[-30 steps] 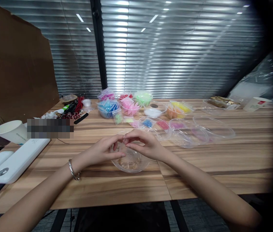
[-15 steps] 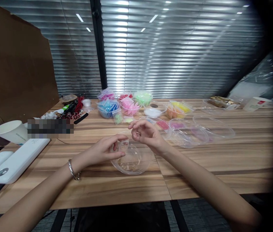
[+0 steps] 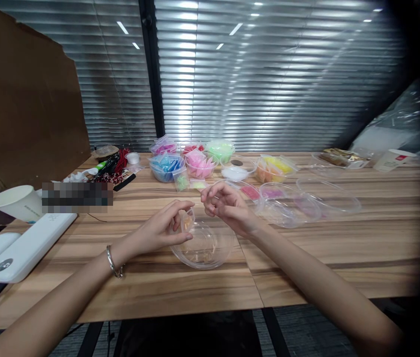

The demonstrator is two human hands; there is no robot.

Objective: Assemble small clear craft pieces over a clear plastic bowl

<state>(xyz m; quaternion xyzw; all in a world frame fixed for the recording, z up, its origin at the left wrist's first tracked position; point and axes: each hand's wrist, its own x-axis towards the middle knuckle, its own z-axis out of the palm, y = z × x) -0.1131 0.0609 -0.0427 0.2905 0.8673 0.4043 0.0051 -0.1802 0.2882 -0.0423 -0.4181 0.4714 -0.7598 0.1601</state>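
Note:
My left hand (image 3: 167,224) grips a small clear plastic piece (image 3: 187,219) between thumb and fingers. It has an orange tint inside; whether it is a bag or a little cup I cannot tell. Beneath it a round clear plastic bowl (image 3: 220,259) stands on the table, with a few small amber-coloured bits at its bottom. My right hand (image 3: 228,206) hovers just to the right, over the bowl's far edge. Its fingers are curled in a pinch, and anything between the fingertips is too small to make out.
Behind stand bowls of blue (image 3: 165,168), pink (image 3: 200,166), green (image 3: 220,150) and orange-yellow pieces (image 3: 271,171). Clear lids (image 3: 329,198) lie at right. On the left are a paper cup (image 3: 14,201), a white power bank (image 3: 27,248) and a cardboard sheet (image 3: 27,94).
The clear plastic piece in my left hand has tilted and shifted slightly left. My right hand has moved a little to the right, away from it.

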